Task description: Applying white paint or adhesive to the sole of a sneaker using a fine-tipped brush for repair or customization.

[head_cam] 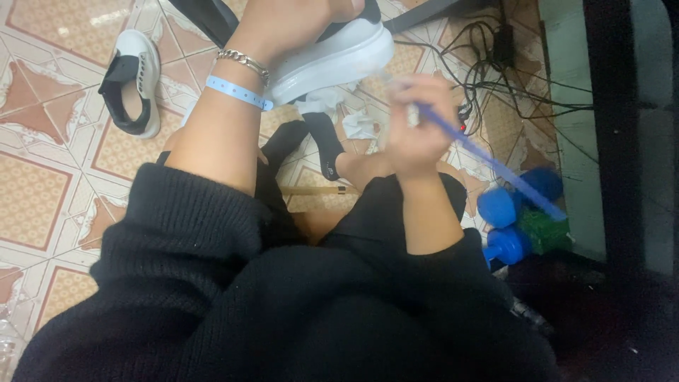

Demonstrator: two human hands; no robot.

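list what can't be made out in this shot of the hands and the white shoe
Head view only:
- Left hand: fingers cut off by the top edge.
- White shoe: upper hidden by that hand and the edge.
- Right hand: motion-blurred; the head of the blue-handled tool is unreadable.
- Right side: too dark.

The left hand [297,21] and the white shoe [332,56] it grips run off the top edge; the right hand [417,120] is blurred, perhaps mid-motion, around a blue stick [495,166].
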